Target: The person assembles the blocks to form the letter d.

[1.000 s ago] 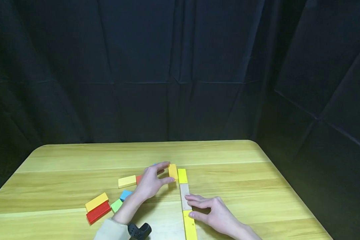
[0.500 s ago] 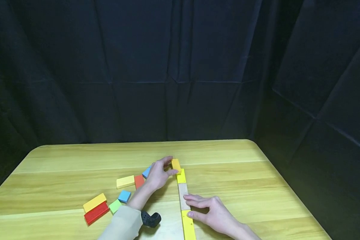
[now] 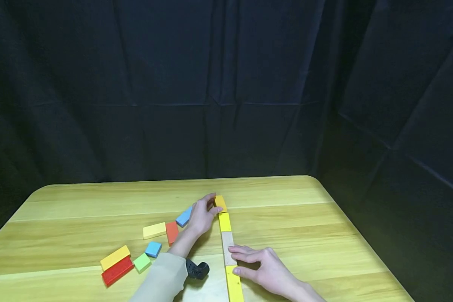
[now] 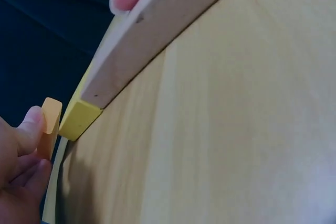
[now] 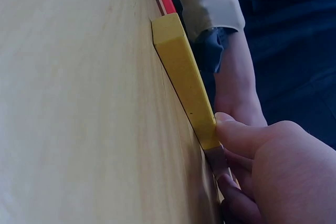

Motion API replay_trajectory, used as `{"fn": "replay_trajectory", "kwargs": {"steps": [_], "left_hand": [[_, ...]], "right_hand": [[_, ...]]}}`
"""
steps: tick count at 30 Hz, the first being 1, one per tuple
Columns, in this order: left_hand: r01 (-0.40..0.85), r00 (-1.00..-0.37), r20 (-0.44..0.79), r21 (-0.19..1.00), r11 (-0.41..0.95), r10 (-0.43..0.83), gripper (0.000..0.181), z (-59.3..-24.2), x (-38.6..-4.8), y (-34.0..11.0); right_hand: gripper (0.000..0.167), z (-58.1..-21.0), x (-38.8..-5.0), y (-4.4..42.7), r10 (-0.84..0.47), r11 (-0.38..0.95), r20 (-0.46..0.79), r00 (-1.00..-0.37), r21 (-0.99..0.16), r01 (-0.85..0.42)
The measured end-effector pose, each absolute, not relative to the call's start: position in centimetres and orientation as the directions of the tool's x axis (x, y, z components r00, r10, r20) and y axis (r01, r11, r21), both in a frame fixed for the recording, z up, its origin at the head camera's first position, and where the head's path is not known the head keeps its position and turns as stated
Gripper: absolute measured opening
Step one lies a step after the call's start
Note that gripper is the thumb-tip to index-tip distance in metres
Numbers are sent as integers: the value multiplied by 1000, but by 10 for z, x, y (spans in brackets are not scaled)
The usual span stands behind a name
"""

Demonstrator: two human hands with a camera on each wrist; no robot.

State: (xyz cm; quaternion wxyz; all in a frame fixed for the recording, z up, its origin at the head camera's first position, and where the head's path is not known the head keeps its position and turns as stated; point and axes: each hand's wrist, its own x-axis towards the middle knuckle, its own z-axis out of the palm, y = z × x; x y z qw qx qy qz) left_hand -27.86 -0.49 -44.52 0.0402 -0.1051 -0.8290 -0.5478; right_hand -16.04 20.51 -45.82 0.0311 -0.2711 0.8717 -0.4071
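Between thumb and fingers, my left hand (image 3: 201,216) pinches an orange block (image 3: 220,204) at the far end of a row of blocks. The row runs toward me: a short yellow block (image 3: 224,222), a plain wooden block (image 3: 227,244) and a longer yellow block (image 3: 234,285). In the left wrist view the orange block (image 4: 51,116) is tilted, beside the short yellow block (image 4: 79,119). On the row's right side, my right hand (image 3: 264,268) touches the wooden block with its fingertips and rests its thumb on the longer yellow block (image 5: 184,72).
Left of the row lie loose blocks: a blue one (image 3: 183,217), an orange-red one (image 3: 172,233), a pale yellow one (image 3: 154,230), another blue one (image 3: 153,248), a green one (image 3: 142,263), an orange one (image 3: 115,257) and a red one (image 3: 117,271). Dark curtains (image 3: 226,92) surround the table.
My left hand has carried the orange block away from me, from left of the short yellow block to the row's far end. My right hand has stayed at the row.
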Motion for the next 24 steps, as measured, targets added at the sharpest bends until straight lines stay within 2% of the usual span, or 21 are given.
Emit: {"fn": "replay_trajectory", "kwargs": {"steps": [10,24], "left_hand": [[206,-978,170,885,418,122,47,-453,-283,-3],[204,-973,138,889,409,185,50,-451,-279,-3]], "right_hand": [[43,-458,-160,200,-512,502,190,-838,-725,-471],[43,-458,-161,201,-511,511,191,-838,-716,-475]]}}
